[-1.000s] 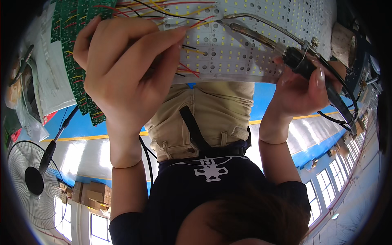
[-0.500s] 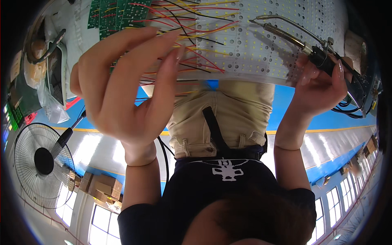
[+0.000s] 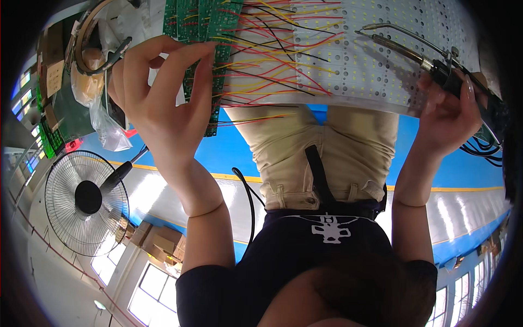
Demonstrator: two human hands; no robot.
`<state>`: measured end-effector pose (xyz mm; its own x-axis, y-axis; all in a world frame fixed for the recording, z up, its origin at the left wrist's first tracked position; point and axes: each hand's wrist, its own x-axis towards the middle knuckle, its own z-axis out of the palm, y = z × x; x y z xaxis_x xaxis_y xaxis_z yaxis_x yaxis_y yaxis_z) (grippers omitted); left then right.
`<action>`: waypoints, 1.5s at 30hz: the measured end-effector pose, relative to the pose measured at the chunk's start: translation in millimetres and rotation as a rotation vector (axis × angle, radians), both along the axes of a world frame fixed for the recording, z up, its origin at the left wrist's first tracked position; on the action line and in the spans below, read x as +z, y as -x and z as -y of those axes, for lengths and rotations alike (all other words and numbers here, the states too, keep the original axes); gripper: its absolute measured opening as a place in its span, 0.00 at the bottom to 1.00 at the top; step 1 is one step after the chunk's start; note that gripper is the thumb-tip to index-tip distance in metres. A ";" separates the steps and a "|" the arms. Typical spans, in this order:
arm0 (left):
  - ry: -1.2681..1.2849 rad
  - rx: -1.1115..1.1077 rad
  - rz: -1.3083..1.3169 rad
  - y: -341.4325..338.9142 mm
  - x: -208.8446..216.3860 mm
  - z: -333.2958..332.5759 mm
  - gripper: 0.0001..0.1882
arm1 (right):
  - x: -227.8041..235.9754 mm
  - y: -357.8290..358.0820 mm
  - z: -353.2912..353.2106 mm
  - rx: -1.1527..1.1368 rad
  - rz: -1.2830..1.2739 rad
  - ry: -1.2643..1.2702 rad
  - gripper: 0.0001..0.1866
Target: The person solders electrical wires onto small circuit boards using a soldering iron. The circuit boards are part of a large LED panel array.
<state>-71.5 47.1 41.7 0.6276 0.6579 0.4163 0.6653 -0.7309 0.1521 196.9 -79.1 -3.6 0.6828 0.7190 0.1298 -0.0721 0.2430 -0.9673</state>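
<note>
Green circuit boards [image 3: 224, 24]; red, yellow and black wires [image 3: 278, 48]; white LED panels [image 3: 376, 87] dotted yellow; silver-and-black soldering iron [image 3: 422, 61].

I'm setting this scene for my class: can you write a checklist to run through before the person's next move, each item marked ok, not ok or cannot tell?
1. Soldering iron held by its black handle in the right hand: ok.
2. Metal tube ending beside the iron's tip: ok.
3. Tip apart from the nearest wire ends in the picture: ok.
4. Wires lying over the white panel without crossing: not ok, several red, black and yellow ones cross.
5. Left fingers gripping the green boards: cannot tell, they overlap the boards in view, but contact is unclear.
6. Tip hot: cannot tell.
</note>
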 end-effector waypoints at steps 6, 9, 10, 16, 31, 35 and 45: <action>-0.042 -0.046 -0.110 -7.2 4.0 -1.0 0.13 | 2.4 2.7 -1.3 -0.039 0.000 0.040 0.12; 0.000 -0.069 -0.152 -11.1 5.7 -0.7 0.14 | 3.1 4.5 -2.7 -0.126 0.089 0.144 0.11; -0.005 -0.095 -0.158 -13.4 5.0 -1.6 0.14 | 3.6 4.6 -3.2 -0.104 0.032 0.092 0.10; 0.010 -0.182 -0.175 -27.4 1.5 -5.0 0.11 | 4.3 8.8 -5.1 -0.142 0.103 0.151 0.08; 0.242 -0.386 0.001 -59.0 -5.1 4.6 0.09 | 7.2 5.8 -5.9 -0.034 -0.063 0.058 0.06; 0.333 -0.345 0.144 -57.8 -16.5 11.9 0.09 | 4.3 4.3 -5.4 -0.053 -0.044 0.065 0.06; 0.316 -0.272 0.258 -59.5 -32.7 20.4 0.12 | 4.4 3.5 -5.4 -0.010 -0.100 0.027 0.08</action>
